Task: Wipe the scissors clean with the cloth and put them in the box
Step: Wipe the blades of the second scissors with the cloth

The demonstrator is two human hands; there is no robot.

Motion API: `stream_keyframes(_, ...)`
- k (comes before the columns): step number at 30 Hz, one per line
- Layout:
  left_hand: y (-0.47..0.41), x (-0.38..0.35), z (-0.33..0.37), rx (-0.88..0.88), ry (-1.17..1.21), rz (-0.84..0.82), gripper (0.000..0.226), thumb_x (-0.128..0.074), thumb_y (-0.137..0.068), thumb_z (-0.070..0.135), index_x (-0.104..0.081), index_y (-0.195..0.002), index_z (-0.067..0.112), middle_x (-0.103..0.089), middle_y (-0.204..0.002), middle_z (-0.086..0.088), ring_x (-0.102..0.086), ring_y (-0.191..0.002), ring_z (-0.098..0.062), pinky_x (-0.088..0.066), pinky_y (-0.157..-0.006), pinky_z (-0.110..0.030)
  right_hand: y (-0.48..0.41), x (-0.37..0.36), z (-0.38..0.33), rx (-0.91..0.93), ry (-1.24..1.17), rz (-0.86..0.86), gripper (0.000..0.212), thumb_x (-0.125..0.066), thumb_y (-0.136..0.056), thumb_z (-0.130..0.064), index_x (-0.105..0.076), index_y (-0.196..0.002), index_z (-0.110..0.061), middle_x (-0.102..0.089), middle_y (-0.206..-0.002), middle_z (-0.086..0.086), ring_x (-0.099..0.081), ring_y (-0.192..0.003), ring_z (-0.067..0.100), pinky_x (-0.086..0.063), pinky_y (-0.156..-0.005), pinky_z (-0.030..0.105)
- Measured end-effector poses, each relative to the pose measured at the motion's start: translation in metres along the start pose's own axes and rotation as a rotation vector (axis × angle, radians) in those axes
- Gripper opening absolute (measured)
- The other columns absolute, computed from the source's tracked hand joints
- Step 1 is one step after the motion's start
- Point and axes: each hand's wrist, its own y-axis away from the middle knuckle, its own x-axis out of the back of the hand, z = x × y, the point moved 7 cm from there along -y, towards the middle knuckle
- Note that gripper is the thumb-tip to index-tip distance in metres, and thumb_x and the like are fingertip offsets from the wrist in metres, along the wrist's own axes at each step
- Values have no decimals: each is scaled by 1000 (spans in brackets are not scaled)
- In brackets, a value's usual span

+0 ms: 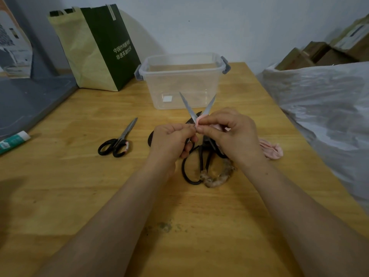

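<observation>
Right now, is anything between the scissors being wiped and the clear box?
Nothing visible does. The held scissors point up right before the box, which has no lid. Small scissors lie left, large black scissors nearer the camera, both off that path.

On the dark green side of the paper bag (111,50), upper left of the frame, stand two lines of white Chinese characters, beginning 中国 and 非遗茶油; the rest blurs. Print on the green-and-white tube (14,139) at the left edge is too small to read.
</observation>
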Motion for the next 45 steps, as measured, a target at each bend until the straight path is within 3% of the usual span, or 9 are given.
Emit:
stream_keyframes(9, 5, -8, 2, -167, -141, -21, 3, -73, -80, 10, -75, -82, 12, -56, -46, 13, -46, -40, 1, -35, -41, -12, -2, -2, 7, -179, -12, 54, 5, -76, -77, -18, -74, -80, -22, -71, -83, -11, -66, -85, 7, -54, -81, 36)
stream_keyframes(14, 5, -6, 4, -251, -263, 61, 11, -81, -74, 18, -75, -79, 26, -74, -71, 4, -71, -74, -19, -58, -74, -47, -2, -6, 3, -119, 116, 74, 4, -71, -82, -27, -69, -82, -25, -59, -70, -25, -59, -73, -7, -46, -71, 11)
stream_keyframes(20, 3, 1, 7, -212, -240, 96, 13, -83, -70, 21, -74, -68, 30, -69, -59, 11, -64, -58, 0, -50, -52, -22, -3, -9, 5, -151, -219, -76, 13, -76, -77, -12, -72, -80, -24, -72, -84, -12, -67, -85, 3, -54, -79, 21)
stream_keyframes(24, 5, -3, 7, -228, -259, 112, 12, -83, -71, 20, -73, -74, 26, -73, -70, 5, -71, -72, -15, -59, -71, -41, -3, -5, 10, -207, -244, 8, 15, -77, -76, -12, -72, -74, -26, -71, -76, -14, -67, -72, 0, -53, -68, 16)
stream_keyframes(28, 7, -9, 9, -258, -288, 111, 26, -79, -75, 17, -70, -60, 35, -72, -65, 0, -70, -70, -31, -57, -65, -54, -3, -8, 7, -206, -31, 109, 9, -73, -82, -28, -66, -75, -28, -65, -72, -19, -64, -73, -3, -51, -66, 14)
stream_keyframes(34, -2, 2, 5, -174, -241, 89, 19, -83, -69, 16, -69, -63, 27, -64, -50, 11, -61, -48, -3, -48, -48, -21, -7, -14, 12, -251, -149, -43, 9, -76, -79, -16, -71, -76, -23, -72, -82, -5, -67, -72, 6, -52, -64, 21)
stream_keyframes(37, -4, 1, 3, -173, -260, 104, 17, -83, -69, 17, -71, -67, 28, -69, -58, 5, -68, -62, -16, -58, -61, -39, -6, -11, 12, -247, -197, -10, 17, -78, -76, -13, -70, -70, -27, -70, -73, -11, -60, -55, -3, -43, -51, 9)
stream_keyframes(40, -1, -6, 2, -202, -266, 96, 14, -81, -70, 17, -72, -69, 27, -72, -67, -2, -71, -72, -26, -58, -70, -52, -6, -13, 15, -280, -149, 91, 14, -78, -76, -20, -67, -69, -25, -70, -70, -11, -65, -63, 1, -53, -58, 22)
stream_keyframes(45, -4, -4, -1, -154, -233, 88, 15, -81, -69, 18, -70, -62, 26, -69, -58, 4, -68, -58, -12, -57, -55, -34, -9, -15, 17, -280, -124, 92, 16, -77, -78, -23, -65, -67, -26, -70, -74, -9, -68, -74, 10, -56, -69, 32)
